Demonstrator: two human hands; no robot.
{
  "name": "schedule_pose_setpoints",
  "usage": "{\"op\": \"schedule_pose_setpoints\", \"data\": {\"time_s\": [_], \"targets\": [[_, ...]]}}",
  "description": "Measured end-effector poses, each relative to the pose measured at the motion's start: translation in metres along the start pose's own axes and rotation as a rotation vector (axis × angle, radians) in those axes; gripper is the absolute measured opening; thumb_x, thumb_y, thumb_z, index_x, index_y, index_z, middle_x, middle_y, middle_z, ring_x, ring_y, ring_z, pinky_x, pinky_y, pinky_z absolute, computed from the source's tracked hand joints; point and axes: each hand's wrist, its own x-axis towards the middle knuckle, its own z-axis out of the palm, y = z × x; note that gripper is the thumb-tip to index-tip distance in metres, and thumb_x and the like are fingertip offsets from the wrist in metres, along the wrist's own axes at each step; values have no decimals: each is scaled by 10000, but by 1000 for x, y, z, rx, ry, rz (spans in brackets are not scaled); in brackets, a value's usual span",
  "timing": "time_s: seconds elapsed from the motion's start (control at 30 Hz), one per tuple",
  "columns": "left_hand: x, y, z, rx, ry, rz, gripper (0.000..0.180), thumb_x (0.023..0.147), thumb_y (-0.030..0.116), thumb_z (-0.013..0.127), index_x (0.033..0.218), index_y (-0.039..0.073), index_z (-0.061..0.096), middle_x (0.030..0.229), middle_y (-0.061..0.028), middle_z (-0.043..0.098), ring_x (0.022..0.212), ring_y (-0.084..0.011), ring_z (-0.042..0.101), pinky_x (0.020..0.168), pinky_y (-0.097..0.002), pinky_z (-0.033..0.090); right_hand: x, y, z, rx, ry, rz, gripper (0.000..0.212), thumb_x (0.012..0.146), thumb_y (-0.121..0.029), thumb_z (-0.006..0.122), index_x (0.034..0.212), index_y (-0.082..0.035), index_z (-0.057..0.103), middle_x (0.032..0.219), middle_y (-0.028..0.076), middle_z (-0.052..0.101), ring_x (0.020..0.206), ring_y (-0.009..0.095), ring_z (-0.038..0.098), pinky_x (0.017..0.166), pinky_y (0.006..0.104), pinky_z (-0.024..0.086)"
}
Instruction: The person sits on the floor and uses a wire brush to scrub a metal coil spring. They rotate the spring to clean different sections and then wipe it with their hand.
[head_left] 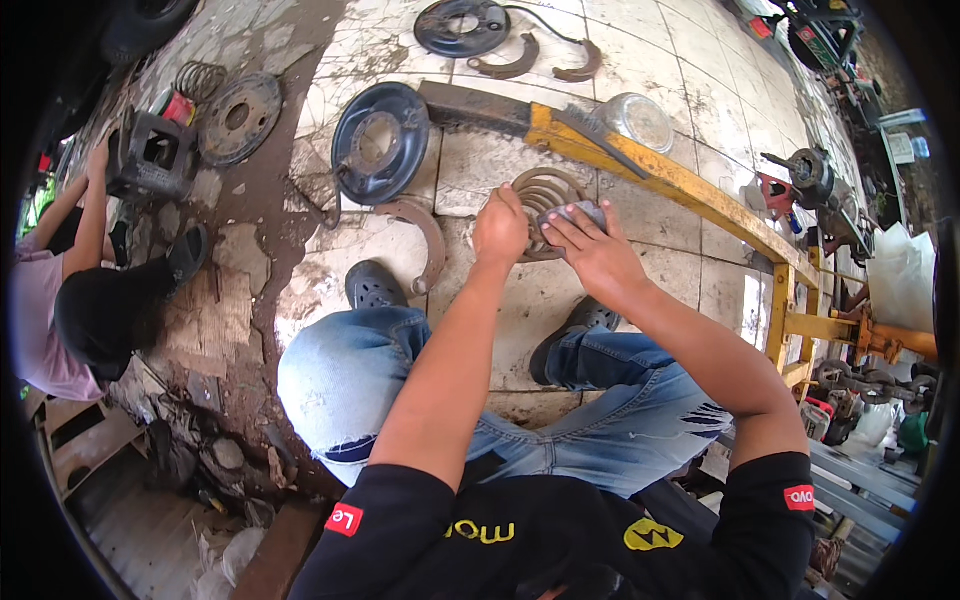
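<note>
A rusty brown coil spring (pixel 548 184) lies tilted just above the tiled floor, between my knees. My left hand (pixel 500 228) is closed around its left side. My right hand (pixel 603 252) presses a dark grey pad (pixel 591 211) against the spring's coils, fingers laid over it; whether it is cloth or abrasive I cannot tell. Left of the spring rests a curved, rusty brake shoe (pixel 428 240). Beyond it a black round backing plate (pixel 400 140) with a central hole is propped up at an angle.
A yellow steel frame (pixel 690 190) runs from beyond the spring to the right. Farther off lie another black backing plate (pixel 440 30), two brake shoes (pixel 508 62) and a clear round container (pixel 640 120). At left, another person handles a dark metal part (pixel 155 155) near a rusty disc (pixel 241 118).
</note>
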Motion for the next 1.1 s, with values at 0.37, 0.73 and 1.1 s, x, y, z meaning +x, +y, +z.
{"op": "schedule_pose_setpoints", "data": {"time_s": [0.37, 0.73, 1.1], "targets": [[-4, -5, 2, 62, 18, 12, 529, 1029, 369, 280, 1057, -47, 605, 994, -334, 629, 982, -498, 586, 868, -512, 459, 9, 41, 4, -45, -11, 180, 563, 902, -18, 474, 1431, -207, 429, 1538, -16, 357, 1432, 253, 302, 1089, 671, 273], [-5, 1, -5, 49, 19, 63, 503, 1030, 366, 288, 1043, -30, 597, 965, -302, 651, 942, -491, 602, 843, -530, 473, 7, 29, 14, 90, 130, 180, 598, 923, -10, 398, 1480, -222, 349, 1558, 25, 317, 1435, 291, 290, 1108, 671, 253], [1, -2, -2, 111, 25, 138, 483, 1033, 339, 297, 1021, -34, 602, 922, -301, 655, 890, -489, 609, 808, -529, 482, 8, 53, 27, 128, -12, 295, 646, 907, 16, 408, 1485, -259, 330, 1564, 52, 301, 1434, 316, 294, 1126, 637, 256]]}}
